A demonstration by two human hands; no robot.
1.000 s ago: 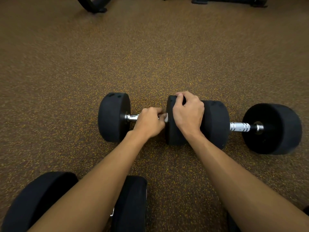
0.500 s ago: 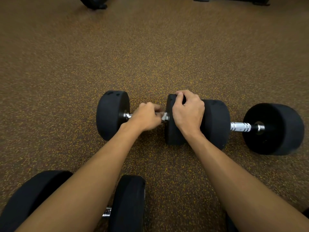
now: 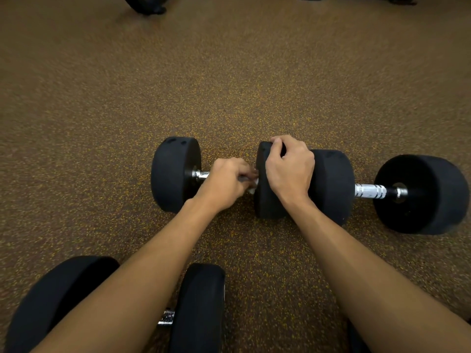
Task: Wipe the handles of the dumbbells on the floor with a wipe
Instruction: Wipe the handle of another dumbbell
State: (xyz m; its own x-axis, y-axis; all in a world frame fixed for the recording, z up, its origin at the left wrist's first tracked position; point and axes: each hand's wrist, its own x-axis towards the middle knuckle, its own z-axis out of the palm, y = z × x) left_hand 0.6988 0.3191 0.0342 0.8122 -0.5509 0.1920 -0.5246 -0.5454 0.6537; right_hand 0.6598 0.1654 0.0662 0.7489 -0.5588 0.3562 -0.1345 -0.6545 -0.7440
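Two black dumbbells lie end to end on the speckled brown floor. My left hand [image 3: 226, 182] is closed over the chrome handle of the left dumbbell [image 3: 175, 174], pressing a white wipe [image 3: 252, 190] against it; only a corner of the wipe shows under my fingers. My right hand [image 3: 289, 169] grips the top of that dumbbell's right head [image 3: 265, 205]. The right dumbbell [image 3: 420, 194] has its chrome handle [image 3: 369, 191] bare and in full view.
A third dumbbell [image 3: 198, 307] lies near me at the lower left, partly under my left forearm, its handle [image 3: 166, 317] barely showing. Dark equipment bases [image 3: 147, 5] stand at the top edge. Open floor stretches beyond the dumbbells.
My left hand has slid and twisted on the left dumbbell's handle toward its right head, and a bit more of the wipe shows. My right hand stays on the head.
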